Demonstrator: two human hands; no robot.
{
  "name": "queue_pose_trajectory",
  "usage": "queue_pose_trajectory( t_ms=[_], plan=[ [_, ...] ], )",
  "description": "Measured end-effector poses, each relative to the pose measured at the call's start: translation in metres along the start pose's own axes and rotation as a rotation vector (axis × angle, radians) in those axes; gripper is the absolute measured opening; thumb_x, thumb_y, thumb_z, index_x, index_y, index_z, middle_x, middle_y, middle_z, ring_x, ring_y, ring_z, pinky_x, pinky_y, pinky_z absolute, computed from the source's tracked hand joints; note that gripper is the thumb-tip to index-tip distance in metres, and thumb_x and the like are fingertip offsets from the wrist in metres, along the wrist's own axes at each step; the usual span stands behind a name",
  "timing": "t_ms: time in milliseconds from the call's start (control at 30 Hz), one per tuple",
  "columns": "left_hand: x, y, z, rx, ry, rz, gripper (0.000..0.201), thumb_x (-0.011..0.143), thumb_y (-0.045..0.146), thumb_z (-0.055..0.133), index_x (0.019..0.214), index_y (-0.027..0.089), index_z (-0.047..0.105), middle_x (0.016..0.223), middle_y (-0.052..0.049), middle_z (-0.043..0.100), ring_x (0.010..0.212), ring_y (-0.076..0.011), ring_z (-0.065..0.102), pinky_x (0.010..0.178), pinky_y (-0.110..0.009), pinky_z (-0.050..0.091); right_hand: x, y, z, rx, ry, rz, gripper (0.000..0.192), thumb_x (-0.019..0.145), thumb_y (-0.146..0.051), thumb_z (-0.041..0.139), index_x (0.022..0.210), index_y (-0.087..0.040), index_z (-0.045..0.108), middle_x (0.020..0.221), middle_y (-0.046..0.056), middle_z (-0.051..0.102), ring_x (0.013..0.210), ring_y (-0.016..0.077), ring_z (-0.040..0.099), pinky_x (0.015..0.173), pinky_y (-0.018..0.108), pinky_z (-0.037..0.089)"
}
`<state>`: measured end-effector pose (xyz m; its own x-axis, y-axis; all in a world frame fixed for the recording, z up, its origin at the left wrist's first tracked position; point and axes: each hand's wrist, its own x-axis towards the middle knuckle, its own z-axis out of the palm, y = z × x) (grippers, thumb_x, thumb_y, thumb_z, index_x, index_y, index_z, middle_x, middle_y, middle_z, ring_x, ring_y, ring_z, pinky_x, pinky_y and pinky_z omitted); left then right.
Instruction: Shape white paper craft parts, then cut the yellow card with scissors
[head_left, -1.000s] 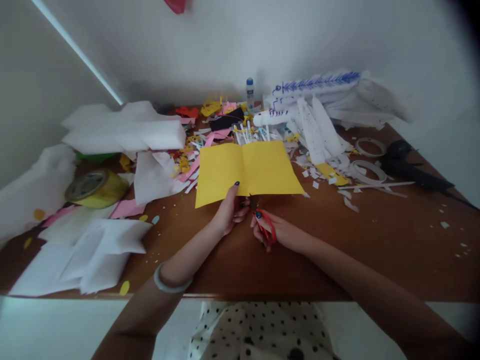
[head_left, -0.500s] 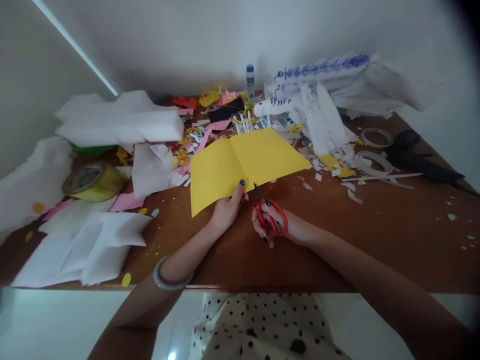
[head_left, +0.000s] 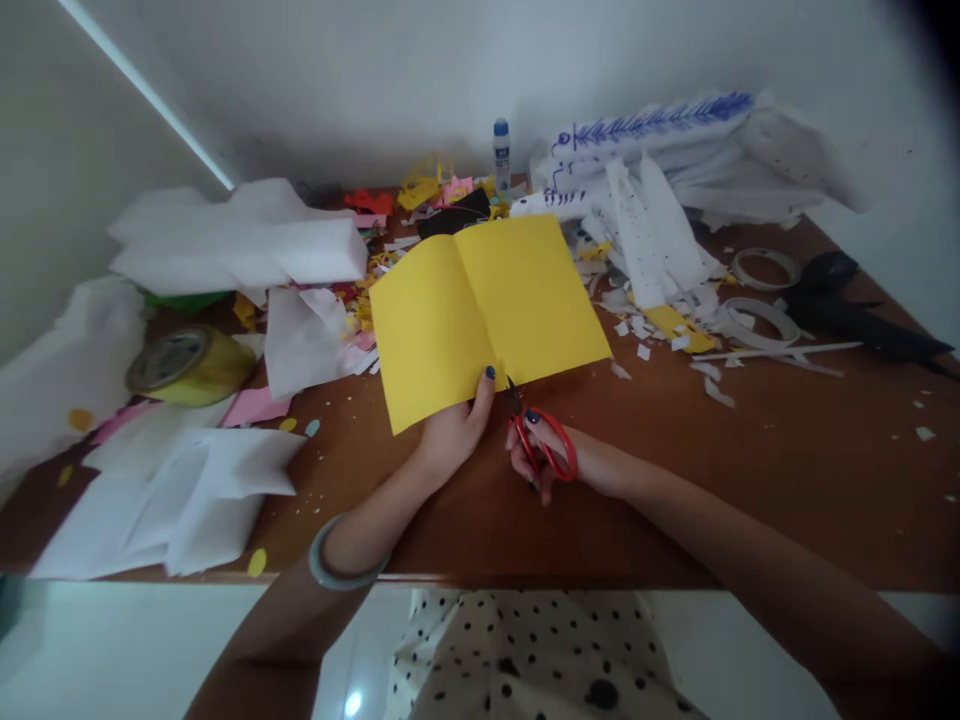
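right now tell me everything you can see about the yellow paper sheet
The yellow paper sheet is plain, matte and unprinted, with one fold crease down its middle. It is opened out and raised off the wooden table, tilted toward the camera. The left hand pinches its near edge, thumb on top. The red-handled scissors in the right hand meet that edge.

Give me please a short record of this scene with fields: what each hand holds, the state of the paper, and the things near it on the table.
left hand: left hand grips the near edge of the yellow paper, thumb on top
right hand: right hand holds the red scissors, blade tips at the paper's near edge
paper state: creased down the middle, lifted and tilted up
left of paper: yellow tape roll, white sheets
behind paper: glue bottle, coloured scraps
right of paper: white tape rings
surface: brown table
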<state>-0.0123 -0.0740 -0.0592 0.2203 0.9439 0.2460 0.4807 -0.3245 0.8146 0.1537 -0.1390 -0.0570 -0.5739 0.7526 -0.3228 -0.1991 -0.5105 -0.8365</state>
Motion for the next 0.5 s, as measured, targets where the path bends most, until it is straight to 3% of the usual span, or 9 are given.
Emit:
queue_pose_trajectory(
  t_ms=[200,300,400,500],
  plan=[
    [-0.002,0.001,0.0,-0.12,0.059,-0.038,0.033,0.086,0.046,0.054,0.098,0.018,0.066,0.101,-0.011,0.07,0.109,-0.0261,0.06,0.104,-0.04,0.04,0.001,0.003,0.001,0.005,-0.04,-0.037,0.051,0.084,-0.071,0.041,0.091,-0.02,0.045,0.062,-0.004,0.052,0.05,0.0087,0.052,0.045,0.021,0.052],
    [0.001,-0.002,0.003,-0.272,0.047,-0.255,0.04,0.08,0.055,0.056,0.089,0.017,0.064,0.084,-0.009,0.069,0.09,-0.0236,0.064,0.076,-0.034,0.052,0.001,0.001,0.001,0.013,-0.011,-0.008,0.055,0.08,-0.075,0.043,0.09,-0.021,0.045,0.061,-0.004,0.053,0.049,0.0087,0.051,0.044,0.021,0.051],
    [0.007,-0.003,0.004,-0.507,-0.049,-0.522,0.051,0.077,0.067,0.049,0.08,0.017,0.059,0.066,-0.005,0.063,0.057,-0.0151,0.057,0.043,-0.023,0.036,0.0,-0.002,0.001,0.038,0.042,0.044,0.055,0.082,-0.074,0.041,0.089,-0.02,0.046,0.06,-0.003,0.053,0.05,0.0092,0.051,0.043,0.021,0.05],
    [0.011,-0.004,0.004,-0.605,-0.072,-0.586,0.053,0.077,0.069,0.045,0.075,0.017,0.055,0.059,-0.002,0.057,0.043,-0.0092,0.043,0.036,-0.02,0.019,-0.001,-0.005,0.001,0.059,0.065,0.055,0.049,0.087,-0.068,0.038,0.089,-0.02,0.047,0.06,-0.002,0.053,0.05,0.0097,0.051,0.043,0.021,0.05]
  ],
)
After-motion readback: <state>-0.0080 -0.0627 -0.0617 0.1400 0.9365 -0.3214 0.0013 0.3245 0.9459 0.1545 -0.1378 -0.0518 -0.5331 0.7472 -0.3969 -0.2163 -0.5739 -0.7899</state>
